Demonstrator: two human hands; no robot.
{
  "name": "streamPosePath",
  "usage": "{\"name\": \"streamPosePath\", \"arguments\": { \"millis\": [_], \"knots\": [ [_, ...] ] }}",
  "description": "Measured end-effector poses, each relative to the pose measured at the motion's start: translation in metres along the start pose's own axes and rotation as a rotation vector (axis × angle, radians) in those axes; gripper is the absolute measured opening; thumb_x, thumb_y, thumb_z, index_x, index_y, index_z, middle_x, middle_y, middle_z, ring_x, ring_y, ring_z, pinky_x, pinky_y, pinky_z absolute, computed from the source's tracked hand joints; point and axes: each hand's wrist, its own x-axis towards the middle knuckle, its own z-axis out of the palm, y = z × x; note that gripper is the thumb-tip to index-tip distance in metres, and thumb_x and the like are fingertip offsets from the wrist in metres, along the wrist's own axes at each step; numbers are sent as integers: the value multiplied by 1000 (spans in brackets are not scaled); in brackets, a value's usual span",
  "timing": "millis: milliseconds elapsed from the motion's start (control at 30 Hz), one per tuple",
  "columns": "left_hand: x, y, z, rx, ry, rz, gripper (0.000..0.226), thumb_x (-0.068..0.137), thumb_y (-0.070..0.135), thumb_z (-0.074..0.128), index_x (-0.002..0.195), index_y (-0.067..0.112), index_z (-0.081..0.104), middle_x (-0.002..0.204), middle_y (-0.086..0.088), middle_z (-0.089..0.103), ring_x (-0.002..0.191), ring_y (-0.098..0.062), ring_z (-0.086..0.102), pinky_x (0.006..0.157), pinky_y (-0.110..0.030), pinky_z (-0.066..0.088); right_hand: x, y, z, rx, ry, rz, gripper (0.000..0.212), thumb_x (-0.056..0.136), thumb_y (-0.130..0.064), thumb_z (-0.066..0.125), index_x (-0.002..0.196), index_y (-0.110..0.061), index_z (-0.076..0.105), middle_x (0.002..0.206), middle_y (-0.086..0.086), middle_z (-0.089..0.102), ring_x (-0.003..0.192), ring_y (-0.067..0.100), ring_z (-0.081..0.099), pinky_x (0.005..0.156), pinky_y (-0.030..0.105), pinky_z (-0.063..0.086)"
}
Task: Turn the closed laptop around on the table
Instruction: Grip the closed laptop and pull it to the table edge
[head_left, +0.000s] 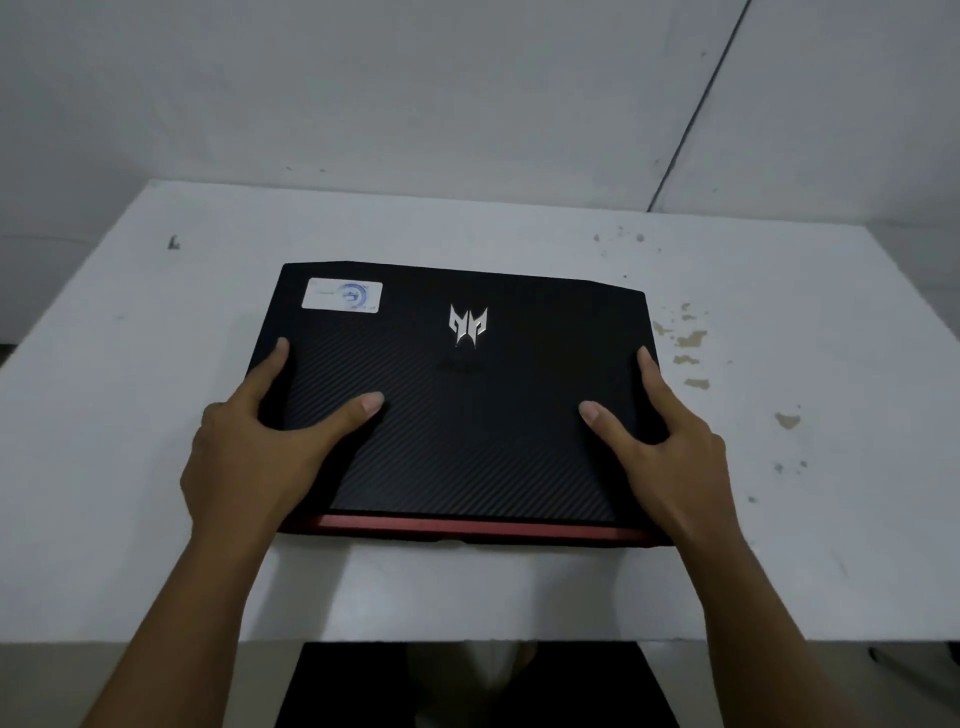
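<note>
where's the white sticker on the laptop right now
In the head view, the white sticker sits on the closed laptop lid's far-left corner, left of the silver logo.

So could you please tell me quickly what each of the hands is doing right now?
Left hand: gripping the closed laptop at its left edge.
Right hand: gripping its right edge.

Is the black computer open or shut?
Shut. The black ridged laptop lies flat on the white table, lid down, silver logo facing up; no screen or keys show.
</note>
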Motion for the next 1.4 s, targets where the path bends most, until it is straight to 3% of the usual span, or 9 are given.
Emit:
{"name": "streamPosePath", "arguments": {
  "millis": [167,267,400,533,667,1000,1400],
  "knots": [
    [-25,-30,9,-32,20,67,110,53,88,75,151,50,45,155,6,52,139,-24,51,104,-53,44,-19,32,6,-5,18,-66,85,79,-73,66,154,-53,31,139,-18,54,108,2,50,92,24,46],
    [-40,-41,10,-28,25,105,107,57,83,75,152,46,46,156,6,52,138,-25,52,105,-52,43,-32,43,3,-9,23,-94,84,80,-72,66,154,-51,32,143,-15,54,107,2,50,87,23,43],
    [-56,-52,10,-23,-1,160,113,54,86,75,154,43,44,157,4,50,139,-27,52,106,-54,43,-47,51,-4,-66,34,-113,84,81,-73,63,155,-49,31,147,-8,54,122,19,57,87,29,42],
    [-64,-57,12,-5,-43,172,125,45,91,72,155,39,45,159,2,49,141,-29,49,111,-57,42,-55,56,-11,-169,7,-110,85,83,-76,57,157,-45,30,150,-3,52,131,27,52,100,38,43],
    [-67,-62,15,19,-73,176,118,51,80,82,154,35,46,159,1,48,141,-30,50,109,-54,43,-57,58,-14,-302,-3,-102,88,83,-81,49,159,-40,29,153,1,49,133,31,50,103,43,41],
    [-63,-60,13,83,-77,184,110,56,73,85,151,30,51,159,-2,47,141,-31,49,110,-51,42,-50,58,-9,-499,13,-109,91,82,-88,35,159,-40,27,149,4,53,129,34,52,98,44,42],
    [-57,-58,8,348,-140,225,114,56,94,61,154,37,48,159,-8,47,144,-33,45,109,-49,39,-40,54,-8,-757,-15,-117,98,80,-93,17,161,-37,22,139,10,60,119,35,59,81,41,43]
  ]
}}
